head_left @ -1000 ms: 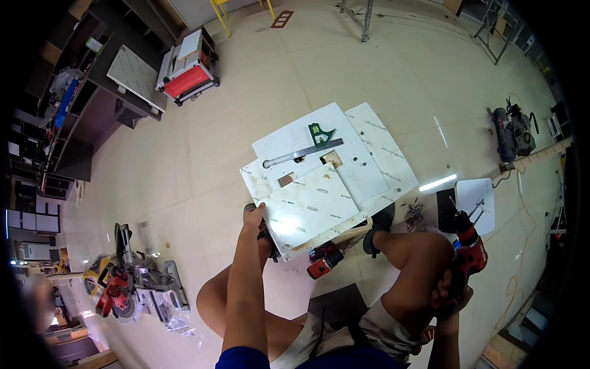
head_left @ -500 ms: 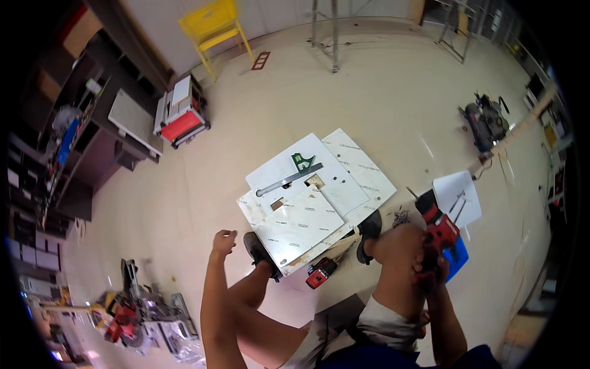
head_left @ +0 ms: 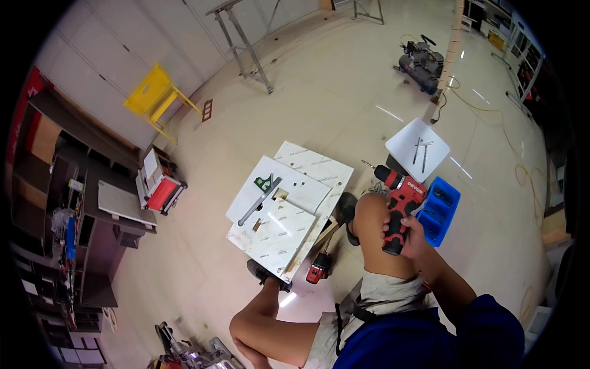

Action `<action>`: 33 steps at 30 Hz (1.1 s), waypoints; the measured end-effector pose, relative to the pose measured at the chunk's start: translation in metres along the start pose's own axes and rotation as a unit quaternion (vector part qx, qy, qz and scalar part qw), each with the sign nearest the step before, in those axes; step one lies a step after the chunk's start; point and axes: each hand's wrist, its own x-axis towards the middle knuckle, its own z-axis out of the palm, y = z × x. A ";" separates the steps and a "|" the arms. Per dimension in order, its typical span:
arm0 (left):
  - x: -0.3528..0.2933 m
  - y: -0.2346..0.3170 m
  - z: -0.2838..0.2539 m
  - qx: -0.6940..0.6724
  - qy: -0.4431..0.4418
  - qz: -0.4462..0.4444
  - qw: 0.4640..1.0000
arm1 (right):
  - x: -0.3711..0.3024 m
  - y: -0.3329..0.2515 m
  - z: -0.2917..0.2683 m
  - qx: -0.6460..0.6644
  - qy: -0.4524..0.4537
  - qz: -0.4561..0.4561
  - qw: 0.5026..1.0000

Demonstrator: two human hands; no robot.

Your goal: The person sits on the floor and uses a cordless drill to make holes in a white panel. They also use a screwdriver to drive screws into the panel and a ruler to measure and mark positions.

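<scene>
My right hand (head_left: 413, 237) is wrapped around the grip of a red and black cordless drill (head_left: 402, 195), held over my right knee. The drill bit (head_left: 368, 164) points up and to the left. My left hand is out of sight. Between my feet lie stacked white boards (head_left: 289, 230), some with small cut-outs. On the boards rests a combination square with a green head (head_left: 264, 183) and a steel rule. A second red drill (head_left: 318, 270) sits by the boards' near right edge, its long bit against a wooden piece.
A blue divided tray (head_left: 439, 212) lies right of the held drill. Beyond it, a white square top (head_left: 402, 141) carries several thin bits. Further off are a compressor (head_left: 421, 64), a yellow chair (head_left: 147, 95), a red-fronted machine (head_left: 163, 192) and dark shelving at left.
The view has turned to the right. My left hand, seen beside the boards before, has left the picture. The drill in my right hand now shows its side, with its bit pointing up-left.
</scene>
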 end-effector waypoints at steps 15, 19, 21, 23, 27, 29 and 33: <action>-0.065 -0.041 0.011 0.247 0.047 0.006 0.968 | 0.009 -0.134 -0.150 -0.749 0.288 -0.175 0.570; -0.067 -0.037 -0.015 0.280 0.067 -0.007 0.958 | 0.043 -0.145 -0.183 -0.845 0.292 -0.104 0.435; -0.060 -0.030 -0.021 0.281 0.060 -0.004 0.958 | 0.070 -0.142 -0.198 -0.855 0.283 -0.056 0.431; -0.046 -0.020 -0.016 0.262 0.009 0.031 0.965 | 0.101 -0.141 -0.215 -0.870 0.271 -0.041 0.411; -0.018 0.006 0.008 0.342 -0.010 0.025 0.939 | 0.167 -0.140 -0.256 -0.896 0.237 -0.082 0.368; -0.016 0.017 0.016 0.302 -0.040 0.011 0.952 | 0.201 -0.148 -0.276 -0.912 0.233 -0.053 0.334; -0.025 0.025 0.024 0.327 0.009 -0.010 0.945 | 0.241 -0.163 -0.304 -0.912 0.248 0.003 0.326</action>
